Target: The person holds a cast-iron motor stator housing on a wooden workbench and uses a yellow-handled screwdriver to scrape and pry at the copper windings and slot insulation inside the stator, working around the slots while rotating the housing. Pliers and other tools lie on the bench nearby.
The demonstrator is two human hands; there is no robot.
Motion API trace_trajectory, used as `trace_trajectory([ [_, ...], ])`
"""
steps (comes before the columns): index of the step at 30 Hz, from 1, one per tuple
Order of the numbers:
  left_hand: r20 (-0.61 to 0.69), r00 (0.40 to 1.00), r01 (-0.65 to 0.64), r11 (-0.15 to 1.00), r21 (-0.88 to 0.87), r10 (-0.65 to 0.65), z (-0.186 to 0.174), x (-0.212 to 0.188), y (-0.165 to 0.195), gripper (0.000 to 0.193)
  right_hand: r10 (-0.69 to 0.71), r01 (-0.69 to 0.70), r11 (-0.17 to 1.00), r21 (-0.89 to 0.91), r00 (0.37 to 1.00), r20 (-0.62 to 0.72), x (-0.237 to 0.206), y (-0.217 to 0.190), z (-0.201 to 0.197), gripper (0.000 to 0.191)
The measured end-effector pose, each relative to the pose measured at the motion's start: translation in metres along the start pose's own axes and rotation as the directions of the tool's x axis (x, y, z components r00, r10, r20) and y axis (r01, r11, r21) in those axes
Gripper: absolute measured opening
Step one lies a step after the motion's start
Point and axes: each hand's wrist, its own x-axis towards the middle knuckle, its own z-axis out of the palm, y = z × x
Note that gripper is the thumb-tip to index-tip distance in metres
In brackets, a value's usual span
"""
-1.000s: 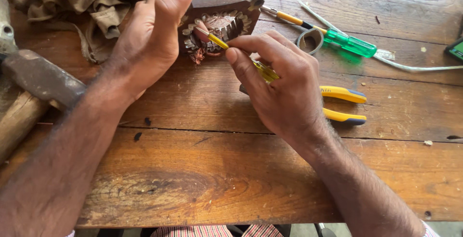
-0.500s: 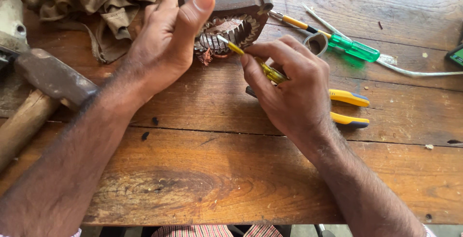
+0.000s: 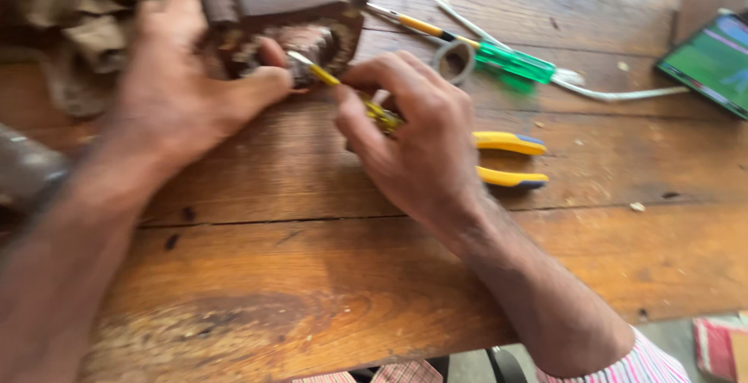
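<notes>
On the wooden table [image 3: 389,274], left hand [image 3: 187,95] grips the motor stator [image 3: 280,21] — right hand [image 3: 413,141] fingers pinch a yellow screwdriver [image 3: 343,87], prying windings; next needs steady leverage.

Workshop; worn wooden bench [image 3: 327,274]; pliers [image 3: 510,161], screwdriver [image 3: 499,60] lying about.

- One view is given, taken from a head-worn camera.
- The scene is looked down on steeply, from above and behind the forearms, toward the far edge of the wooden table [image 3: 327,274].
- The left hand [image 3: 187,95] and right hand [image 3: 421,145] are seen close, slightly blurred.
</notes>
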Motion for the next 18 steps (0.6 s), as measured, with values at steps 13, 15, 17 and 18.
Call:
trace_trajectory([
  [13, -0.003, 0.993, -0.113, 0.944, 0.309, 0.120, -0.001, -0.016, -0.018, 0.057, -0.125, 0.124, 0.989, -0.076, 0.992, -0.020, -0.003, 0.004, -0.002, 0.011],
  [15, -0.015, 0.989, -0.130, 0.933, 0.336, 0.144, 0.000, -0.018, -0.022, 0.051, -0.114, 0.113, 0.992, -0.060, 0.993, -0.016, -0.003, 0.005, -0.002, 0.012],
  [17, 0.004, 0.973, -0.209, 0.877, 0.433, 0.231, 0.001, -0.018, -0.026, 0.034, -0.106, 0.105, 0.993, -0.046, 0.994, -0.011, -0.004, 0.005, -0.002, 0.012],
  [18, -0.005, 0.966, -0.227, 0.859, 0.459, 0.258, 0.003, -0.020, -0.028, 0.031, -0.103, 0.103, 0.994, -0.040, 0.995, -0.009, -0.004, 0.005, -0.002, 0.012],
])
